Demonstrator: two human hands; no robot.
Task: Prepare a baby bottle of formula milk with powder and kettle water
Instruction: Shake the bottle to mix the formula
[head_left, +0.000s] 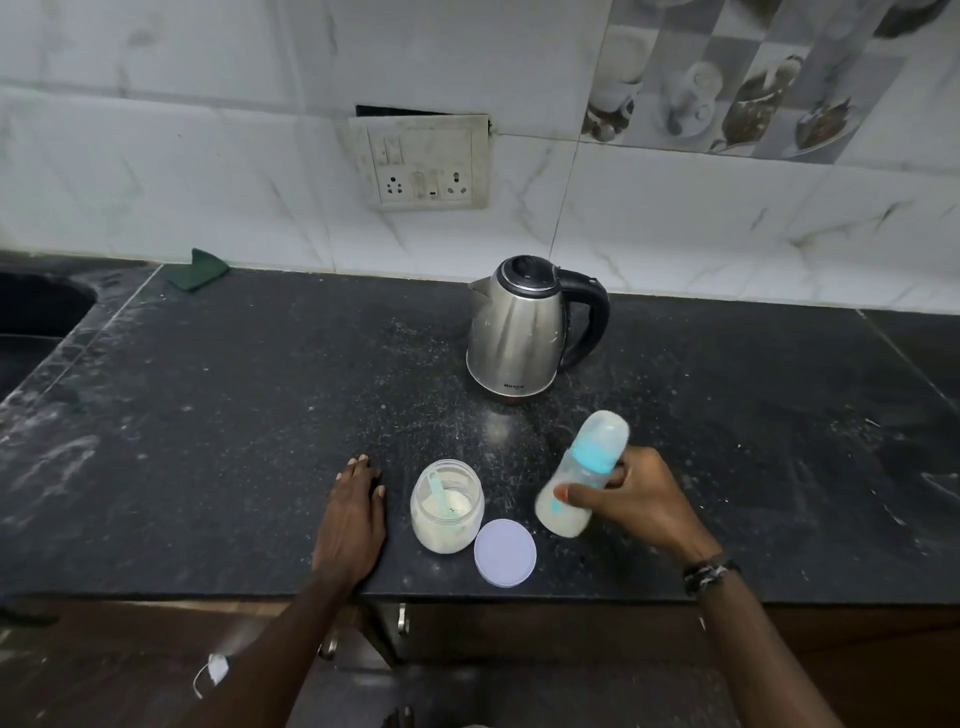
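Two hands work at the near edge of a dark speckled counter (208, 415). The left hand (353, 519) lies flat on the stone, palm down, fingers straight and close together, holding nothing. Just right of it stands an open jar (448, 506) of pale powder, with a light blue scoop (437, 491) leaning inside. The jar's round lid (505, 552) lies flat on the counter, touching or nearly touching the jar at its lower right.

Right of the lid, the right hand (641, 501) grips the bottle (582, 475) around its middle, thumb across the front and fingers curled behind. The bottle is tilted, its capped top leaning up and to the right, its base low and to the left; whether the base touches the counter I cannot tell. It has a blue collar under a clear cap, and milky liquid fills its lower part. The bottle looks slightly blurred. A dark band (709, 571) sits on that wrist.

Farther back, well apart from the bottle, a steel kettle (519, 332) stands upright, lid shut, black handle to the right, spout to the left. Fine white dust speckles the stone around it. At the far left, against the wall, lies a green cloth (198, 269), and above, a socket plate (421, 162) sits in the marbled tiles.
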